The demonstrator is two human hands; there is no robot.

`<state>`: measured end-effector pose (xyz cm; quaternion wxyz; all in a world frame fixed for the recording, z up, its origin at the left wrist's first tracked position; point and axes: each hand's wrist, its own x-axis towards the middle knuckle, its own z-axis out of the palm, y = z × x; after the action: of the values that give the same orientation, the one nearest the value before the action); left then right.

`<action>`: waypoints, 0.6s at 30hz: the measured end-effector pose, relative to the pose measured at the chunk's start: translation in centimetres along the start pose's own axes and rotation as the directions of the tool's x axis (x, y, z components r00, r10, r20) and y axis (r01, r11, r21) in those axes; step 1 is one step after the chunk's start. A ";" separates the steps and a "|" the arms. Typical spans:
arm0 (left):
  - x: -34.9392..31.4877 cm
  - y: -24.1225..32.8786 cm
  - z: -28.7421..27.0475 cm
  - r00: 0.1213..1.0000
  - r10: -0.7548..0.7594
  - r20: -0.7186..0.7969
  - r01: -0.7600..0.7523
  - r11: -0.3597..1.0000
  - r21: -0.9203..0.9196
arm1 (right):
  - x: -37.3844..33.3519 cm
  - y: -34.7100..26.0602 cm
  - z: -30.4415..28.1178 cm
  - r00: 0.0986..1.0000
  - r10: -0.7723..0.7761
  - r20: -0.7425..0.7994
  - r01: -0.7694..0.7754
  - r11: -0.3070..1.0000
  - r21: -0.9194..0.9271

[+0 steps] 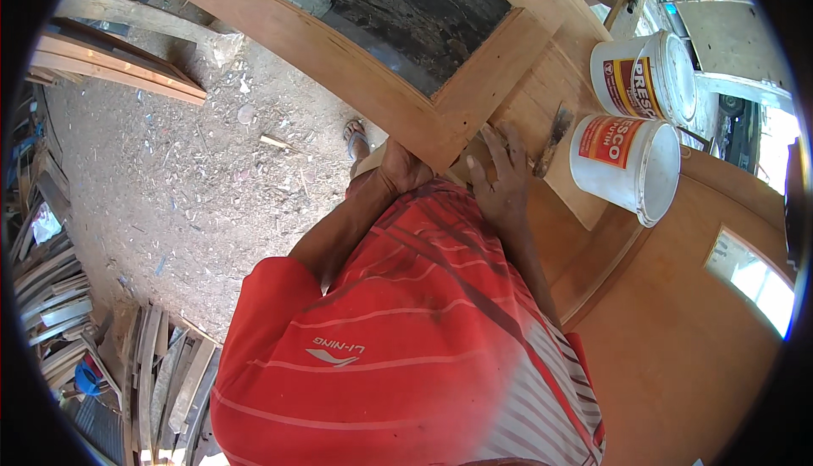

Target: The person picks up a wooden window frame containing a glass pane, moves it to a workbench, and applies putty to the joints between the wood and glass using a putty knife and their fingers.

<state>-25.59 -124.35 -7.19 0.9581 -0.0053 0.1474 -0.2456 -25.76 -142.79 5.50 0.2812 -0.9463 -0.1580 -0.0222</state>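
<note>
A wooden frame (389, 98) with a dark, scuffed panel (406, 17) set in it reaches across the top, its near corner close to my body. My left hand (405, 168) is closed at the frame's lower edge, left of that corner; some of its fingers are hidden beneath the wood. Just right of the corner, my right hand (504, 165) has its fingers stretched apart and holds nothing. A dark, worn narrow tool (553, 138) lies on the boards beside it; I cannot tell its exact kind.
Two white plastic buckets (603, 154) with red labels stand on wooden boards (542, 85) at the right. A large brown wooden panel (677, 330) fills the lower right. Wood offcuts (161, 373) are piled at the lower left. Shavings litter the ground (212, 195).
</note>
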 end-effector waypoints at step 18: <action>-0.6 -0.6 2.6 0.988 0.095 -0.125 -0.091 0.995 0.035 | 0.4 0.2 0.1 0.970 -0.232 0.077 0.238 0.969 -0.072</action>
<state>-25.67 -124.79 -4.45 0.9571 0.0309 0.2045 -0.2027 -25.30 -142.75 5.38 0.2327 -0.9317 -0.2774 -0.0296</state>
